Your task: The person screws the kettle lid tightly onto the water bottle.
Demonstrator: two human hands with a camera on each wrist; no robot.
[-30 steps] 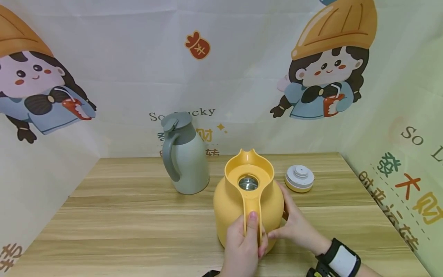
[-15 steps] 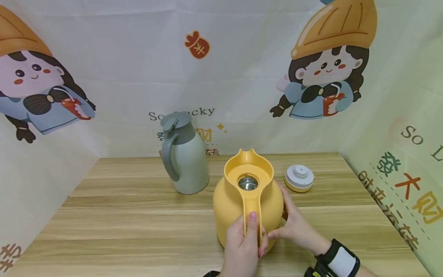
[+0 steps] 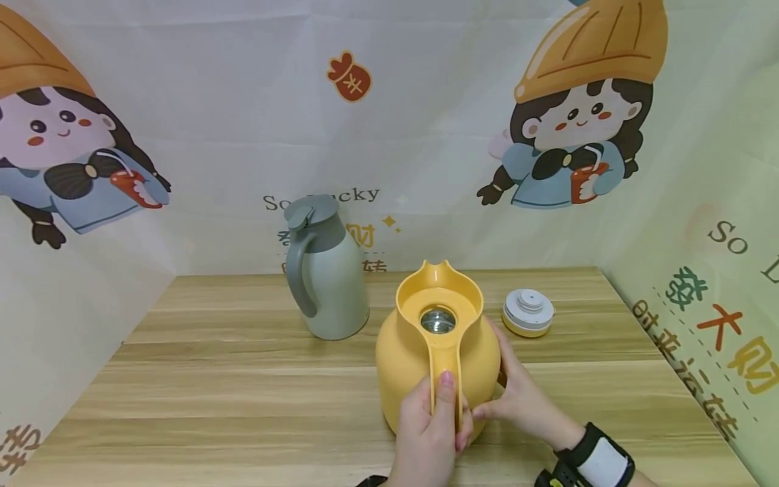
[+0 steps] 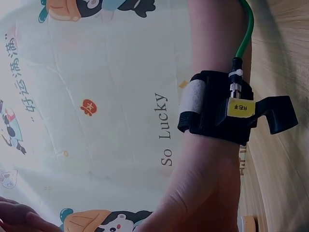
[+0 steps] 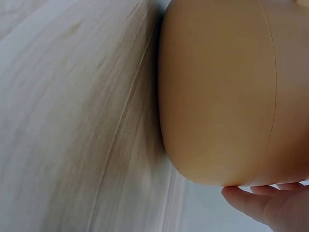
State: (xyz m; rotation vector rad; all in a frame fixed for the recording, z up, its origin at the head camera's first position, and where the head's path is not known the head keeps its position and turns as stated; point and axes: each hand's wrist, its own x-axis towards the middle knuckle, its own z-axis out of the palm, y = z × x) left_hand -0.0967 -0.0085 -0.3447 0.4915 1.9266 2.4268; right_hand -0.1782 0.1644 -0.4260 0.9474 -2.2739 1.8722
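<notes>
A yellow thermos jug [image 3: 395, 365] stands upright on the table in the head view, its round mouth uncovered and shiny metal inside. My left hand [image 3: 426, 426] grips its handle, thumb along the top. Against the jug's right side rests my right hand [image 3: 520, 396], thumb towards the front; part of its fingers is hidden behind the body. In the right wrist view, fairly straight fingers [image 5: 246, 200] touch the jug [image 5: 217, 96]. The left wrist view has the strapped right forearm [image 4: 212, 164] and some fingertips [image 4: 24, 217] at the lower left corner.
Behind and left of the jug stands a grey-green thermos jug [image 3: 335, 291] with its lid on. A white and yellow stopper [image 3: 528, 312] lies at the back right of the wooden table [image 3: 243, 406]. Printed cloth [image 3: 426, 169] walls the back and sides.
Both hands keep their places on the yellow jug, which has not moved on the table. The head view has shifted very slightly.
</notes>
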